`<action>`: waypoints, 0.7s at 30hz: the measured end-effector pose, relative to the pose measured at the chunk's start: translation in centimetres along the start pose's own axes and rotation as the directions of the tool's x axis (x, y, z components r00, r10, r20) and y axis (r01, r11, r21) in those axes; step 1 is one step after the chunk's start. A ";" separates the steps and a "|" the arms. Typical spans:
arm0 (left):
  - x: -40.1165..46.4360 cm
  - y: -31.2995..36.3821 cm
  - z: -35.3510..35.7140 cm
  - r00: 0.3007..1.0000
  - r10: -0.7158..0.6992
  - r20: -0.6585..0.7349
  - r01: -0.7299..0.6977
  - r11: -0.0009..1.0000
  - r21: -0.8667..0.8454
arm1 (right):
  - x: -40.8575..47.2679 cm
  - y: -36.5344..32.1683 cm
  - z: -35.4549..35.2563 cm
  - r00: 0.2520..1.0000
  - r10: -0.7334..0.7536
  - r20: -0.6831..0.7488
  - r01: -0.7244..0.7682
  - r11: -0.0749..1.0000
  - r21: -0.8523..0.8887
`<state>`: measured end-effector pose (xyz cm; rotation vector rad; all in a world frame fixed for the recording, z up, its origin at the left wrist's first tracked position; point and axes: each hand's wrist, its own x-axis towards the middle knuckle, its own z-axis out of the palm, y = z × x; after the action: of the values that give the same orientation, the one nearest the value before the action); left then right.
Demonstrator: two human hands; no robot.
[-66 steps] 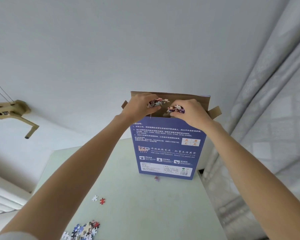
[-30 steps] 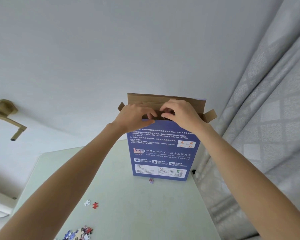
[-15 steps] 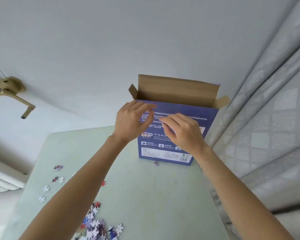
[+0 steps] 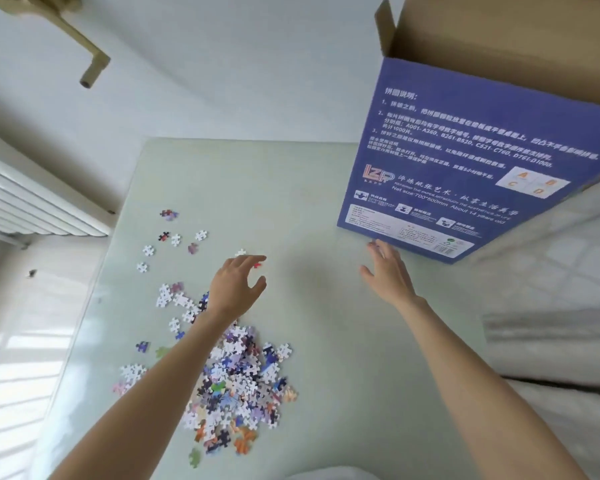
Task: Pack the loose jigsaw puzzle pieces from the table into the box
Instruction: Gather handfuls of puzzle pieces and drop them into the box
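A tall blue puzzle box [image 4: 465,161] stands upright at the table's far right, its brown flaps open at the top. A heap of loose puzzle pieces [image 4: 238,382] lies on the pale green table [image 4: 326,341] near the front left, with several scattered pieces [image 4: 174,239] further back. My left hand [image 4: 236,289] hovers with relaxed, spread fingers above the table, fingertips by a small red piece [image 4: 257,265] and a white one. My right hand [image 4: 388,271] reaches flat toward the box's bottom corner, where a lone piece sits, mostly hidden by the fingers. Both hands hold nothing.
A white radiator [image 4: 32,206] runs along the wall at the left. A grey curtain [image 4: 561,306] hangs at the right, against the table's edge and the box. A tan crank handle [image 4: 84,57] juts from the wall above.
Both hands have left the box's open top and dropped to the table, having let go of the pieces. The view has tilted down, bringing the heap of pieces into sight.
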<state>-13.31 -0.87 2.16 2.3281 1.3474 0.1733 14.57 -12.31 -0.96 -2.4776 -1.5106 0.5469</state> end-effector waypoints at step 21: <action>3.9 -22.5 -2.1 0.967 -0.220 -0.132 0.228 0.972 0.054 | 6.1 -19.7 10.0 0.841 -0.530 0.108 0.529 0.848 0.040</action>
<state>-29.78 12.72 -6.14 2.2298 1.6919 0.2087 -3.05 1.87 -4.60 -1.9039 -2.1203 0.5891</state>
